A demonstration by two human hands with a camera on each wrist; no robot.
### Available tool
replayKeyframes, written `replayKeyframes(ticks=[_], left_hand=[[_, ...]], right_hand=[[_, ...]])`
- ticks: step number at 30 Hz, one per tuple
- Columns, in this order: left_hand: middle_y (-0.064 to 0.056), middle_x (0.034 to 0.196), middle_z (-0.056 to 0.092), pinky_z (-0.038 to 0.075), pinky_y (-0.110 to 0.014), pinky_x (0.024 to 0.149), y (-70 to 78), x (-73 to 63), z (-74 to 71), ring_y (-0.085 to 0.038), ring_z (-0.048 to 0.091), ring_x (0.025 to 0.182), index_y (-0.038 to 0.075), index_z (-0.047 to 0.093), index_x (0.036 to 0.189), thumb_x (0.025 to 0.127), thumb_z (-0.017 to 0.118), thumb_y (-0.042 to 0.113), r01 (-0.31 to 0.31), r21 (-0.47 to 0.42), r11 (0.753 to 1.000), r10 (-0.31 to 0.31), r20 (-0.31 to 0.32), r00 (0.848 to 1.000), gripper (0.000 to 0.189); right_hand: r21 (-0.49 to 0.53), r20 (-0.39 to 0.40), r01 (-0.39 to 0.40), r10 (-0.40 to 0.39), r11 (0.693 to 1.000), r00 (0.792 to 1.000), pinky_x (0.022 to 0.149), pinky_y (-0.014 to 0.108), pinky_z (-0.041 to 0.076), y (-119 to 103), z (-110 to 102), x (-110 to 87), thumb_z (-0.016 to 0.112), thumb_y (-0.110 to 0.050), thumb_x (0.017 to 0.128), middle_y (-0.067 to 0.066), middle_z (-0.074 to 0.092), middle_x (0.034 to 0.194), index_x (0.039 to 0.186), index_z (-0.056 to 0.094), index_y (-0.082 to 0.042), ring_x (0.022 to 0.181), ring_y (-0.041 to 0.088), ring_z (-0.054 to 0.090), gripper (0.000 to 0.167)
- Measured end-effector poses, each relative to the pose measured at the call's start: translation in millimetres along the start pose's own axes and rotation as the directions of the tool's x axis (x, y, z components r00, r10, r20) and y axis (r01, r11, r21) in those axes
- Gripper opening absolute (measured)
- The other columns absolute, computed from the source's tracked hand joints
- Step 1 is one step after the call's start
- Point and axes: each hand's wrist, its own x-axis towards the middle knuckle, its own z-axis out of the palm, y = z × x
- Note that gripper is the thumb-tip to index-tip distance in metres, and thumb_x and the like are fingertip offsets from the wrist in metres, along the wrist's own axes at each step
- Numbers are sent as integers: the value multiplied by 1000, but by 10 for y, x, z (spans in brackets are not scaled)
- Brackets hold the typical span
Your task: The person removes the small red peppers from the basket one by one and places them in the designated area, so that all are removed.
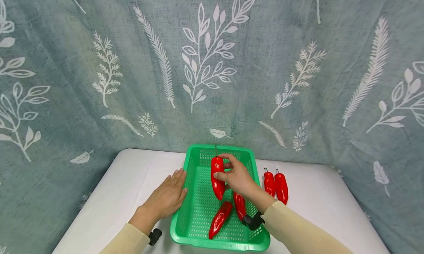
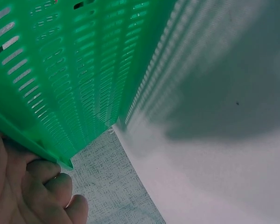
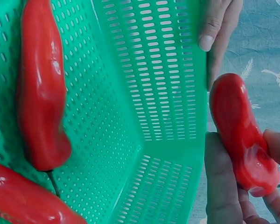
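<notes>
Over the green basket [image 1: 212,243], the head view shows the right hand [image 1: 239,176] pinching a red pepper [image 1: 216,187] between thumb and fingers; the left hand [image 1: 169,195], fingers loosely straight, rests at the rim. Two peppers [image 1: 220,220] lie inside. Left wrist: fingers beside the basket's edge. Right wrist: the held pepper, thumb and fingers round it.

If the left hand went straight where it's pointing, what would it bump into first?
Probably the left rim of the green basket: the left hand points toward it and looks right beside it, maybe touching, though the depth is hard to judge.
</notes>
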Motion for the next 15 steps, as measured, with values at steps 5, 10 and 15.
replayKeyframes(ticks=[5,10,15], left_hand=[[-24,170,31,28,-53,131,-5,-29,9,-37,28,160,-9,30,162,115,43,30,-1,4,1000,1,1,1000,62],[-25,170,30,27,-54,131,-6,-19,15,-37,27,160,-9,30,162,115,44,28,-5,-7,1000,5,1,1000,62],[-24,170,30,27,-53,131,-3,-11,23,-37,27,160,-9,29,162,115,44,29,-14,3,1000,14,-4,1000,62]], right_hand=[[-26,-7,27,-27,999,1000,58,43,65,-47,-30,-15,78,-7,92,23,63,125,149,54,-15,91,27,72,62],[-24,-26,32,-33,999,999,58,41,64,-85,-67,-40,78,-6,92,22,64,126,149,55,-15,96,27,71,62],[-16,-24,29,-29,999,999,59,41,65,-90,-112,-63,77,-6,93,24,63,128,151,53,-13,98,28,71,63]])
